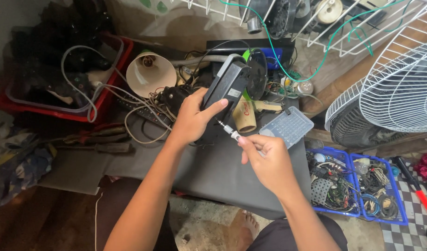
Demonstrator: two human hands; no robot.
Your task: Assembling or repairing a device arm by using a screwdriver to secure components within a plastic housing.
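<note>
My left hand (pixel 191 118) grips a black, oblong electronic device (pixel 226 88) and holds it upright and tilted above the grey work surface (pixel 223 172). My right hand (pixel 265 158) pinches a small screwdriver (pixel 228 129) by its handle. Its metal tip points up and left at the lower side of the device, close to my left thumb. Whether the tip touches the casing I cannot tell.
A cream lamp shade (pixel 151 73), tangled cables (pixel 144 107) and a red tray (pixel 65 104) lie at the back left. A grey perforated panel (pixel 288 125) rests right of my hands. White fan guards (pixel 399 93) and blue baskets of wires (pixel 357 186) stand at the right.
</note>
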